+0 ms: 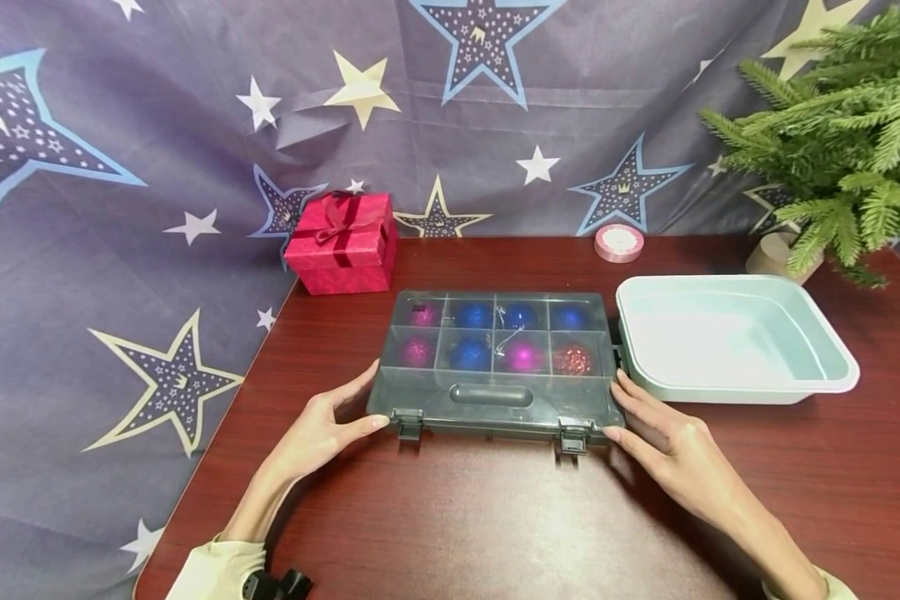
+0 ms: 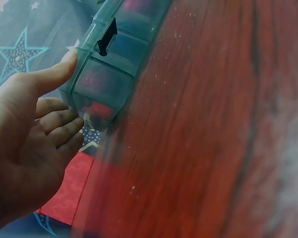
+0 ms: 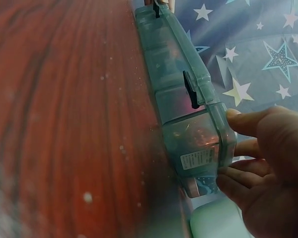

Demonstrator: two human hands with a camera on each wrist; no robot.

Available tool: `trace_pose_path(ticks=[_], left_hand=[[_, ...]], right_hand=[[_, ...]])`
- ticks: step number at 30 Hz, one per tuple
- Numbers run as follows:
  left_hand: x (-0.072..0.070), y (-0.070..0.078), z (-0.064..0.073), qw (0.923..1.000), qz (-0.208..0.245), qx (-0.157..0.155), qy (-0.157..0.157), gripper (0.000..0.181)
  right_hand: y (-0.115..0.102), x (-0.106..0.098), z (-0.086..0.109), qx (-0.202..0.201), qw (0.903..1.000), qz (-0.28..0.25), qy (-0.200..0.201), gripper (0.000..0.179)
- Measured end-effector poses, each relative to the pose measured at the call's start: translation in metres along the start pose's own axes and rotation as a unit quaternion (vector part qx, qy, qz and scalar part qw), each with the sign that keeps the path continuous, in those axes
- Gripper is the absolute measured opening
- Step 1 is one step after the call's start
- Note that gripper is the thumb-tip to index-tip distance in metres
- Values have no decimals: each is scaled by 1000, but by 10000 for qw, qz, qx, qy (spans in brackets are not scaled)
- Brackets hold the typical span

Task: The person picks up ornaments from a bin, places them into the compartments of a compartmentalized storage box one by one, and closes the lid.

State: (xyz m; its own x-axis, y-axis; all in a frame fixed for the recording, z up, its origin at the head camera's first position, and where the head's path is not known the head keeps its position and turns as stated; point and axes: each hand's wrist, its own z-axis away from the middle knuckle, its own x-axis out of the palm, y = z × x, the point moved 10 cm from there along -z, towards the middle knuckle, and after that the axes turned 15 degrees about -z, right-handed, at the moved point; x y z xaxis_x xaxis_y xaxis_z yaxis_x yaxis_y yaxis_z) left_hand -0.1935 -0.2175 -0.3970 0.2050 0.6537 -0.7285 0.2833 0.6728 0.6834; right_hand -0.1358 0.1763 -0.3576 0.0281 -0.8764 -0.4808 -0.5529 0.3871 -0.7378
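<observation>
A grey see-through plastic organizer case (image 1: 491,400) lies on the table with its lid down. Its compartments hold pink, blue and red Christmas balls (image 1: 523,356), some glittery. Two front latches (image 1: 572,439) stick out from its near edge. My left hand (image 1: 318,433) holds the left front corner, thumb (image 2: 64,69) on the upper edge and fingers along the side. At the opposite corner my right hand (image 1: 678,450) holds the case the same way, thumb (image 3: 241,119) near the lid's edge. A white label (image 3: 196,158) shows on the case in the right wrist view.
A pale blue plastic tray (image 1: 735,392) stands just right of the case. Behind are a red gift box (image 1: 345,250) with a bow, a pink ribbon roll (image 1: 618,243) and a small artificial fir tree (image 1: 855,133). A star-patterned cloth (image 1: 480,142) hangs at the back and left.
</observation>
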Motion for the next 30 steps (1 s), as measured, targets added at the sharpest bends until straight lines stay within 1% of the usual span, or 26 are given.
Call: trace_pose_path(ticks=[8, 12, 15, 20, 25, 28, 30], left_hand=[[5, 1, 1, 9999, 105, 120, 4, 75], [6, 0, 2, 9999, 81, 108, 21, 74], [6, 0, 3, 9999, 104, 39, -3, 74], [8, 2, 5, 9995, 316, 5, -23, 74], [7, 4, 5, 9983, 566, 30, 108, 72], [7, 3, 4, 9977, 629, -75, 245, 73], [7, 3, 4, 9976, 591, -136, 329, 73]], right_hand=[[1, -1, 0, -78, 10000, 49, -9, 55], [2, 0, 1, -116, 9998, 153, -36, 56], [1, 2, 0, -189, 9992, 357, -68, 57], [-2, 6, -1, -262, 9969, 736, -126, 62], [-8, 7, -2, -457, 9933, 1052, -170, 68], [-10, 8, -2, -518, 9922, 1118, -172, 72], [-11, 8, -3, -505, 9919, 1152, -160, 74]])
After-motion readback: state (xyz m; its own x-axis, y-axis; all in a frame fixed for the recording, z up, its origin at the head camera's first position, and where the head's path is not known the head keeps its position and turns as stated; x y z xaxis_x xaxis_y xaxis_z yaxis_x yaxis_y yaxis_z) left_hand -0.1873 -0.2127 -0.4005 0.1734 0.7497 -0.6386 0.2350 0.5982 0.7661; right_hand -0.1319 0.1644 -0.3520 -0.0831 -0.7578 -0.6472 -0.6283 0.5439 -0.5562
